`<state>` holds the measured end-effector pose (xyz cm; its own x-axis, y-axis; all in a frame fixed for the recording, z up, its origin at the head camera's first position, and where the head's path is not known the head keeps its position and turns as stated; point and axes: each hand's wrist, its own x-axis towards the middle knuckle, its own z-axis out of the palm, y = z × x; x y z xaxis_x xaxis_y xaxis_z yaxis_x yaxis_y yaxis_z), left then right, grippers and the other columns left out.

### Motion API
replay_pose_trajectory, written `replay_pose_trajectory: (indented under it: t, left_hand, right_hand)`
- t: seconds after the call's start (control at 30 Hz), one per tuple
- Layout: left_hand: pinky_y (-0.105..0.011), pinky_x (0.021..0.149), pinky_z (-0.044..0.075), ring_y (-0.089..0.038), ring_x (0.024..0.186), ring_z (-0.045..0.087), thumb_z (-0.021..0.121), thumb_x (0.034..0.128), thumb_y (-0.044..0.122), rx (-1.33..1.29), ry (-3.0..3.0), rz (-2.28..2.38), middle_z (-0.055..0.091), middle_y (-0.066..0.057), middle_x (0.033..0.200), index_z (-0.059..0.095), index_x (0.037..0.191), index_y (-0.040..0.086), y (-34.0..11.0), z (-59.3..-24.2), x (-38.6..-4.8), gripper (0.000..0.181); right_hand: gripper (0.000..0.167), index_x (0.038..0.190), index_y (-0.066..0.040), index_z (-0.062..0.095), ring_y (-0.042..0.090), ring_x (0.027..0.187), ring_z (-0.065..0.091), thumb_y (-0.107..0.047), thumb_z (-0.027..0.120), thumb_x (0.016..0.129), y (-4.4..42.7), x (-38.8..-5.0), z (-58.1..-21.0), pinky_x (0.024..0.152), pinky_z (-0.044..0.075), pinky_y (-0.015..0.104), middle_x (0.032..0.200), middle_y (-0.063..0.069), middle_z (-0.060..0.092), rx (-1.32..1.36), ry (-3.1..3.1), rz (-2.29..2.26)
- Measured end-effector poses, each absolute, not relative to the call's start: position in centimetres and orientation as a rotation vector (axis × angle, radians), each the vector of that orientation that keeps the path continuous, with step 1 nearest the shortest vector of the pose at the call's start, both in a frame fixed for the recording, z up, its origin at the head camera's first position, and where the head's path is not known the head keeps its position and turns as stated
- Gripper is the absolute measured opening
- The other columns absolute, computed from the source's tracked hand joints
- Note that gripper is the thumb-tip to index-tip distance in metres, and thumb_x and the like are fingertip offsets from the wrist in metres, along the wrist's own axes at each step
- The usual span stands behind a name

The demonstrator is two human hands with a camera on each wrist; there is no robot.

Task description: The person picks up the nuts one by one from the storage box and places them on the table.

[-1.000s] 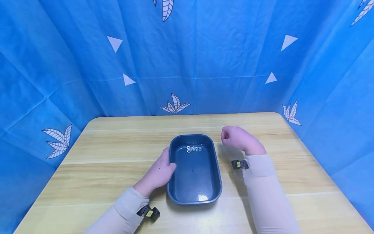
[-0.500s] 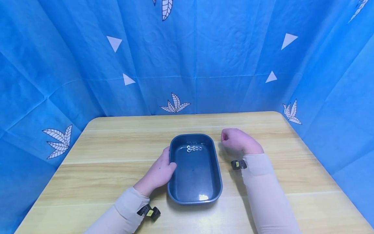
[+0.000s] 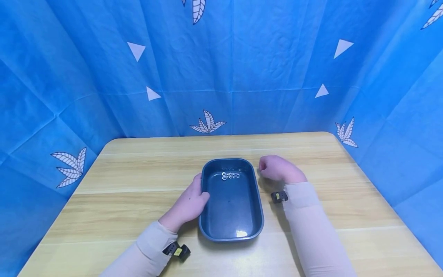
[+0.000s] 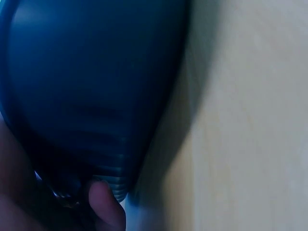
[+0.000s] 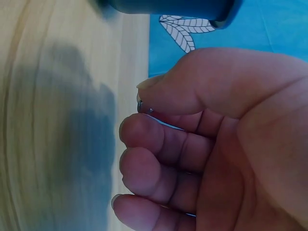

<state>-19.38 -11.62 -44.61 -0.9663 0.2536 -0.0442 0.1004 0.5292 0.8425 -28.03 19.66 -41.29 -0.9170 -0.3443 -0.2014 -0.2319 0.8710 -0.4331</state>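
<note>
Forearms outstretched, left fingers in a grip, right fingers in a pinch.

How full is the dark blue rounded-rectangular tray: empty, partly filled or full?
Partly filled: small silvery rings lie near the far end of the tray; its remaining floor is bare.

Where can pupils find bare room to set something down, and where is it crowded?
Free: table left of the left hand, right of the right hand, and the tray's near end. Crowded: the tray's far end, with metal rings.
</note>
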Motion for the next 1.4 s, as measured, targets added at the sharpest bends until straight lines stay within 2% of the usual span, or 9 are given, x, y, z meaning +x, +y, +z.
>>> replay_pose_trajectory:
  t: [0.77,1.4]
  left_hand:
    - [-0.058,0.11,0.035,-0.034,0.142,0.039,0.045,0.0987,0.01,0.308,2.594,1.425,0.036,-0.014,0.159,0.019,0.16,0.006,-11.6,-44.8,-19.3,0.066]
    - [-0.057,0.111,0.034,-0.033,0.143,0.038,0.044,0.0986,0.011,0.3,2.595,1.419,0.035,-0.013,0.16,0.018,0.16,0.006,-11.6,-44.8,-19.4,0.067]
  right_hand:
    - [0.014,0.089,-0.013,0.064,0.023,0.082,0.057,-0.002,0.057,0.084,19.2,-28.1,-42.5,0.071,0.049,0.039,0.087,0.003,0.062,-0.379,2.759,-0.55]
    - [0.014,0.093,-0.014,0.066,0.024,0.087,0.058,-0.005,0.058,0.086,19.3,-28.4,-42.6,0.081,0.05,0.044,0.092,0.003,0.063,-0.4,2.777,-0.541]
